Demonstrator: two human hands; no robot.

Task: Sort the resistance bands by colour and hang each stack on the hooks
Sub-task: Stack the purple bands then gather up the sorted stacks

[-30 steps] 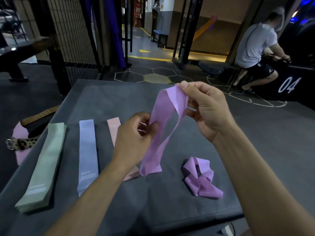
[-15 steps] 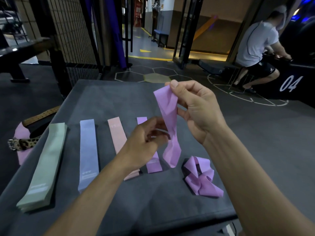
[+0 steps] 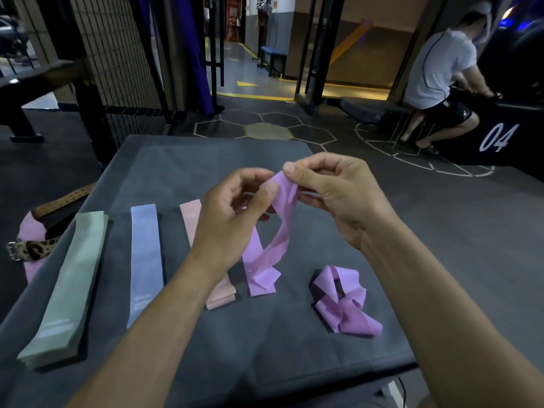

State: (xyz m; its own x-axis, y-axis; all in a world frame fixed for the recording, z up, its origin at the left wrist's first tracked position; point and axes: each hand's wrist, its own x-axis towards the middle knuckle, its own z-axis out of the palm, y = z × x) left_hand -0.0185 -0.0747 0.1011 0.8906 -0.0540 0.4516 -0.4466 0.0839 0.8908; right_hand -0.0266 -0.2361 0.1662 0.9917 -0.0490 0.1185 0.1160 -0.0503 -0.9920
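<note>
Both hands hold one purple band above the grey table. My right hand pinches its top end between thumb and fingers. My left hand grips the same end from the left. The band hangs down and its lower end touches a flat purple band on the table. Flat stacks lie in a row: green, blue and pink. A crumpled purple band lies to the right.
A leopard-print belt and a pink cloth sit off the table's left edge. A person sits at the far right by a dark box marked 04. Black rack posts and a mesh fence stand behind the table.
My left hand has risen from the band's middle to its top end, beside my right hand. The right hand has lowered, and the band's lower end now rests on the flat purple band.
</note>
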